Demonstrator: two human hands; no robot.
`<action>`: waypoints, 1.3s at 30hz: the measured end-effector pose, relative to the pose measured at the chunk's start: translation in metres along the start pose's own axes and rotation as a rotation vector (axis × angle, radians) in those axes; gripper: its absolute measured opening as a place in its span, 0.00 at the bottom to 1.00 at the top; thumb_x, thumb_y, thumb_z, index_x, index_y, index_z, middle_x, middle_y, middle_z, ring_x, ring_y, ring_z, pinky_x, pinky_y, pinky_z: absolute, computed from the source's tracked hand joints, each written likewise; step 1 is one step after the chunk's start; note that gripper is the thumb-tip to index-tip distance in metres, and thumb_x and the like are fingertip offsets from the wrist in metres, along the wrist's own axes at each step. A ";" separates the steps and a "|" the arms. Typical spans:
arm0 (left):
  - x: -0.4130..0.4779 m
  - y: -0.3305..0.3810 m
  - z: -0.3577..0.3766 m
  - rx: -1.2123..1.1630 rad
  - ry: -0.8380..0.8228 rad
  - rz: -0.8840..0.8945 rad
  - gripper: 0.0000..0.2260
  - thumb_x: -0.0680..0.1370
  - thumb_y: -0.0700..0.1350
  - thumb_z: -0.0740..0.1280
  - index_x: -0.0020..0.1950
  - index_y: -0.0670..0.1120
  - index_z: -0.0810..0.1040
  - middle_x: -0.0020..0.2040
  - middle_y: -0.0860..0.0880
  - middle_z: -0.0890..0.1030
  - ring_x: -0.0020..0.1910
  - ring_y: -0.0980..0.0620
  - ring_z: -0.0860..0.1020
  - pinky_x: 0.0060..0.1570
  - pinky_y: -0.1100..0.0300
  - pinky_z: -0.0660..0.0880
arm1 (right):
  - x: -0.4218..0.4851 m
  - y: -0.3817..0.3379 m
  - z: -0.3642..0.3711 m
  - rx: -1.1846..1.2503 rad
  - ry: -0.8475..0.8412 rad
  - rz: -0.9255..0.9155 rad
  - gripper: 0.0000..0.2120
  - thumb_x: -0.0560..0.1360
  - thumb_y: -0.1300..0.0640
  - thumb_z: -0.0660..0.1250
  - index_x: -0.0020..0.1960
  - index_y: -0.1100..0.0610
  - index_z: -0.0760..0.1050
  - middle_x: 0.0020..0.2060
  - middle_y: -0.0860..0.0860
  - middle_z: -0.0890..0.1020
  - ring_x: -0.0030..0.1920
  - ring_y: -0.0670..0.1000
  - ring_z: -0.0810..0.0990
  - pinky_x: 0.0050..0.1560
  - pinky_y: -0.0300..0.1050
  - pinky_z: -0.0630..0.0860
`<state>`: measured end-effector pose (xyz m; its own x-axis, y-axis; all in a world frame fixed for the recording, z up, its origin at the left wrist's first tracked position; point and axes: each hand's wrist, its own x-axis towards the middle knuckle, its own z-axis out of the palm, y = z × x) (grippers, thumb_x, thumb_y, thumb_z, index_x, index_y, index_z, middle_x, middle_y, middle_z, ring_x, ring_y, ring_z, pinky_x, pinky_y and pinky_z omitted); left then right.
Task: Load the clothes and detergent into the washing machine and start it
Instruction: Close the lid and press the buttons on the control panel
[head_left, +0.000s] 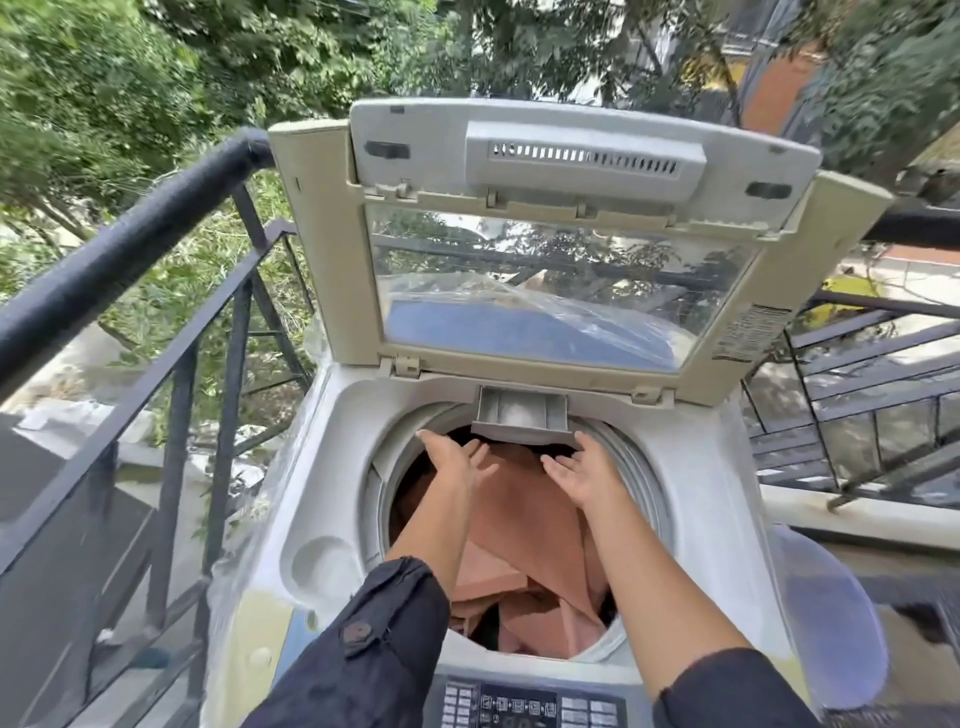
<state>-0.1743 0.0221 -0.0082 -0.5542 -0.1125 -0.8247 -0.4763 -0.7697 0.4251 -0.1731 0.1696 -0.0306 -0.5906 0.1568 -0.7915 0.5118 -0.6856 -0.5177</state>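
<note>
- Two hands, left hand (457, 460) and right hand (582, 470), fingers spread, empty, centre frame below pulled-out detergent drawer (522, 415).
- Reddish clothes (524, 525) fill washing machine (332, 452) drum; lid (561, 234) raised.

We stand before a washing machine (332, 467), its control panel (530, 706) nearest us. In its drum (644, 467) lie clothes (524, 509). Behind the drum a drawer (519, 413) juts out, with the raised lid (322, 234) behind it. A railing (119, 260) runs along the left.

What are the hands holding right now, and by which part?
Nothing. The left hand and right hand are both open, fingers spread, close under the detergent drawer.
</note>
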 end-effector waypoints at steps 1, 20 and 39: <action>0.002 0.000 0.002 -0.018 -0.007 -0.009 0.27 0.82 0.58 0.42 0.78 0.47 0.53 0.72 0.38 0.66 0.69 0.39 0.69 0.67 0.38 0.60 | 0.002 -0.002 0.001 0.027 -0.006 0.005 0.25 0.81 0.58 0.57 0.76 0.61 0.55 0.72 0.65 0.61 0.69 0.64 0.69 0.68 0.52 0.67; 0.008 0.018 0.044 -0.155 -0.019 -0.022 0.36 0.79 0.64 0.39 0.77 0.38 0.51 0.77 0.40 0.58 0.73 0.42 0.65 0.73 0.44 0.55 | 0.030 -0.015 0.032 0.183 0.072 -0.057 0.11 0.79 0.68 0.58 0.37 0.62 0.68 0.42 0.59 0.73 0.49 0.55 0.74 0.72 0.46 0.63; 0.008 0.021 0.050 -0.048 -0.099 0.043 0.29 0.82 0.57 0.47 0.76 0.39 0.57 0.75 0.40 0.62 0.72 0.45 0.67 0.72 0.45 0.56 | 0.026 -0.026 0.050 0.185 0.065 -0.121 0.04 0.78 0.71 0.58 0.47 0.69 0.72 0.46 0.62 0.77 0.58 0.59 0.76 0.69 0.50 0.67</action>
<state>-0.2232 0.0362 0.0131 -0.6396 -0.0852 -0.7639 -0.4188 -0.7948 0.4393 -0.2327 0.1561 -0.0211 -0.5959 0.2872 -0.7500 0.3132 -0.7769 -0.5463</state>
